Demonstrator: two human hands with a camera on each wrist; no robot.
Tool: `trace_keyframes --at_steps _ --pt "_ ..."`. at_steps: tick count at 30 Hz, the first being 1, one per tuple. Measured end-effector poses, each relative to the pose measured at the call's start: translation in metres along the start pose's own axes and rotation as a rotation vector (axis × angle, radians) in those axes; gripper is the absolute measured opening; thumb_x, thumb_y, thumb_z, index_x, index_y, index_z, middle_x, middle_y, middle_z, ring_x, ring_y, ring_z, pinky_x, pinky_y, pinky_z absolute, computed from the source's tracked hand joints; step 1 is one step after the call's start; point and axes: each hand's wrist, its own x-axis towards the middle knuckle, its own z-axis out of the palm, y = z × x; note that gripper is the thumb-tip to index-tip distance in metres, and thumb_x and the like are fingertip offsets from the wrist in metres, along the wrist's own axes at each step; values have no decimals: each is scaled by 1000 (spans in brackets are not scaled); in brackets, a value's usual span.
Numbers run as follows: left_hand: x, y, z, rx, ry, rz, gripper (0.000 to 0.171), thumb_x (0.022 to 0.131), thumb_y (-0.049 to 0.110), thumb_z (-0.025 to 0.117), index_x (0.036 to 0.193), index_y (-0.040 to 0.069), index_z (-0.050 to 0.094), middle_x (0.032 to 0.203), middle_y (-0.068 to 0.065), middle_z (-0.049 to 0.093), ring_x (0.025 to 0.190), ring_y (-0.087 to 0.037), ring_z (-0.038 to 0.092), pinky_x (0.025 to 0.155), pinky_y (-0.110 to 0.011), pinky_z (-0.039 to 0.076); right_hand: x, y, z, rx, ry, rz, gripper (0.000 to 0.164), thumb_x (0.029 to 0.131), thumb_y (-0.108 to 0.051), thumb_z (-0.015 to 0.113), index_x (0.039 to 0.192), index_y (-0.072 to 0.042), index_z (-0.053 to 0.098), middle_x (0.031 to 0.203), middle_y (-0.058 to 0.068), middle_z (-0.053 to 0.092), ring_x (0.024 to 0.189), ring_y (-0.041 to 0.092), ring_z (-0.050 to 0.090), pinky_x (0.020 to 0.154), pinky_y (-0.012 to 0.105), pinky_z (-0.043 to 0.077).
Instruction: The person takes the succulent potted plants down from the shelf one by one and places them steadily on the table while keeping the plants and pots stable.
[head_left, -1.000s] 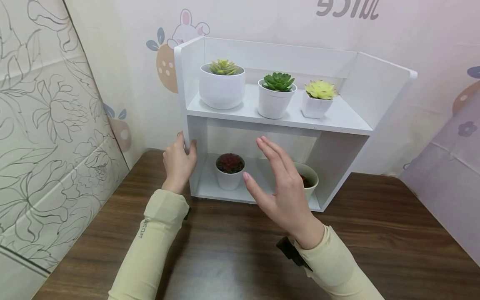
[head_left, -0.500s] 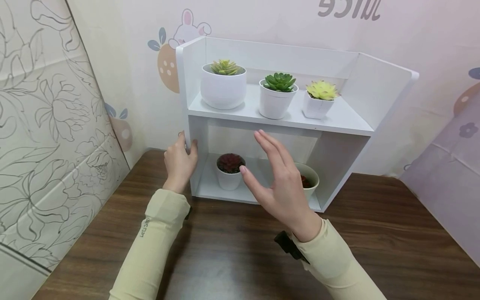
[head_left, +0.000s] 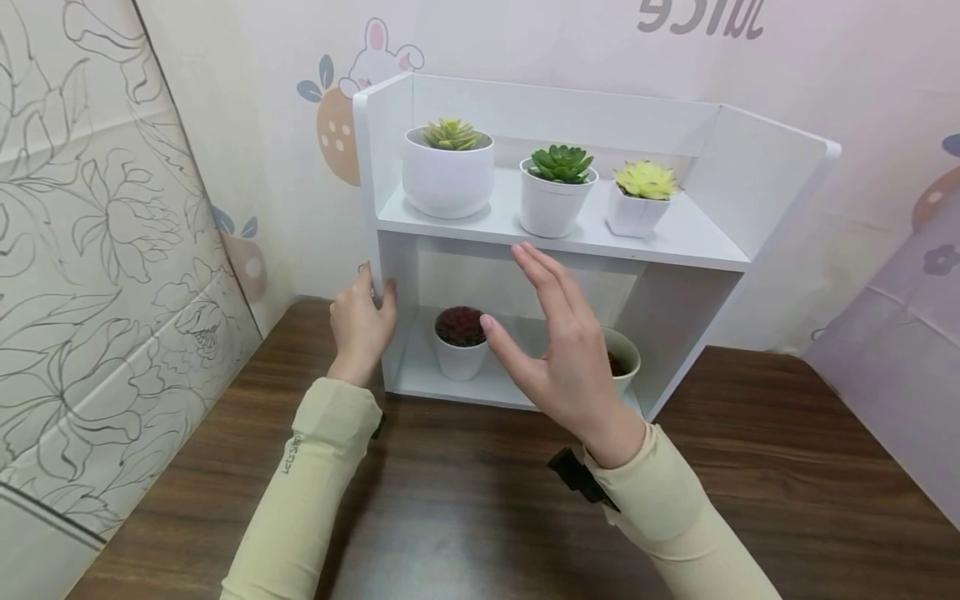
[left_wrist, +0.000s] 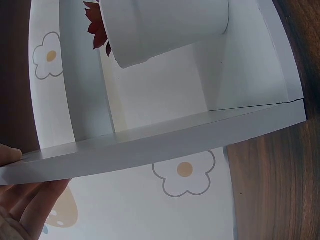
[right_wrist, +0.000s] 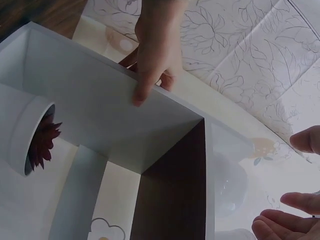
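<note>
My left hand (head_left: 360, 329) grips the left side panel of a white two-tier shelf (head_left: 697, 242). In the left wrist view the thumb (left_wrist: 9, 154) lies on the panel's inner face and the fingers are on its outer face. My right hand (head_left: 573, 362) hovers in front of the lower tier, fingers extended and thumb spread, with nothing held. Left of it, a dark red succulent in a white pot (head_left: 461, 360) stands on the lower tier. Another pot (head_left: 628, 358) there is partly hidden behind the right hand.
On the upper tier stand a round white pot (head_left: 447, 182), a white pot with a green succulent (head_left: 553, 204) and a small angular pot with a yellow-green succulent (head_left: 636, 212). The shelf stands on a dark wooden table (head_left: 450, 483), near patterned wall coverings.
My right hand has risen a little in front of the shelf, its fingertips now close to the upper tier's front edge. The left hand keeps its grip on the side panel.
</note>
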Motion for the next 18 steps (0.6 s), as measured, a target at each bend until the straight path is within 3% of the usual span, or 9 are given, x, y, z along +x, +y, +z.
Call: trace_keyframes --at_steps 18 --pt "-1 1 0 -10 2 -1 36 96 19 54 124 -4 56 112 -27 66 94 -44 67 76 -54 53 10 -2 1 1 -15 -25 62 86 -19 68 140 1 45 142 18 46 132 23 45 105 41 39"
